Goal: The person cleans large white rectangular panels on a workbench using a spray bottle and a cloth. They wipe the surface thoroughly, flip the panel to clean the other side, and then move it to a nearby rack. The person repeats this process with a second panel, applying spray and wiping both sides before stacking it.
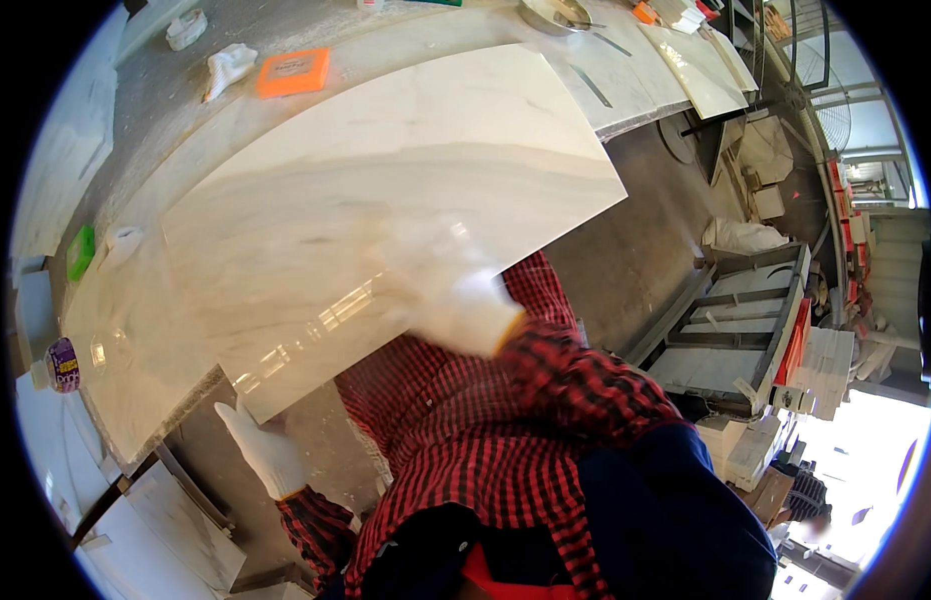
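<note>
A large polished stone slab (385, 190), cream with soft grey and beige veins, lies on the workbench, and its near side overhangs the bench edge. My right hand (460, 300), in a white glove, is over the slab's near edge. Motion smears its fingers, so I cannot tell whether they touch the surface or hold anything. Beside the slab's near left corner is my left hand (260, 450), also white-gloved. Its fingers are stretched out and the thumb is apart, with nothing held. Whether the thumb touches the corner is unclear.
On the bench (135, 330) sit an orange box (293, 73), a crumpled white cloth (230, 70), a green item (81, 253) and a purple-labelled roll (62, 365). A metal bowl (553, 14) stands at the far side. A metal rack (730, 330) holds slabs at right; another person (807, 497) is beyond.
</note>
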`<state>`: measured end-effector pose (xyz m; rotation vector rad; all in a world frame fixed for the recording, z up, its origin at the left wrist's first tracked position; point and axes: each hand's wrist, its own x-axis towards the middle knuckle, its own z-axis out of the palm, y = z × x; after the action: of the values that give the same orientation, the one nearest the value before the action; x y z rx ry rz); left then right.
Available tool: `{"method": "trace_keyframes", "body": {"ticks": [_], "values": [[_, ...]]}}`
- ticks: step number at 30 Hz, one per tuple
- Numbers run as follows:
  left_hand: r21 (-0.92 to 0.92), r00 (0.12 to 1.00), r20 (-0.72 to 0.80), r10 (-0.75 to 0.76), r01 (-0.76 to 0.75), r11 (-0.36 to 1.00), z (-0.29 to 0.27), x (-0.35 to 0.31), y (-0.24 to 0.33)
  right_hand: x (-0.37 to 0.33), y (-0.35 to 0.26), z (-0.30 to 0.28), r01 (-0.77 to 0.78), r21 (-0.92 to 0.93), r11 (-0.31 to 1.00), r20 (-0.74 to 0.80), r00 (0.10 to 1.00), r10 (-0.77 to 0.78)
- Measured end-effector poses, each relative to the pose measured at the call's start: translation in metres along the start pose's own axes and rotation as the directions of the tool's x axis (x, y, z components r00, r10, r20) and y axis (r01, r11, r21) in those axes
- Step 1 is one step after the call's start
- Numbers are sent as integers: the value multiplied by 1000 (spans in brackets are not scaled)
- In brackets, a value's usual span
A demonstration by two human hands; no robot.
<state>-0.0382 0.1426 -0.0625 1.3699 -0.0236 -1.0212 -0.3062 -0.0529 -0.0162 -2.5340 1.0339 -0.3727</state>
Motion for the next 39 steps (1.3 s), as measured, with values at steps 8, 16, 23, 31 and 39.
{"method": "trace_keyframes", "body": {"ticks": [8,16,23,31,39], "values": [[307,977,-29,213,-194,932,6,4,3,-105,289,-75,-491,-416,765,-379,859,345],[429,982,-160,101,-23,903,-35,30,16,-132,370,-66,-656,751,79,265,408,874],[960,824,-143,548,-19,278,2,67,14,-57,297,-104,-705,587,398,136,571,810],[832,686,-357,634,-75,550,39,29,-36,-69,305,-69,-575,625,529,-170,561,810],[598,703,-264,660,-417,684,50,41,-60,-68,336,-33,-389,725,569,-385,455,803]]}}
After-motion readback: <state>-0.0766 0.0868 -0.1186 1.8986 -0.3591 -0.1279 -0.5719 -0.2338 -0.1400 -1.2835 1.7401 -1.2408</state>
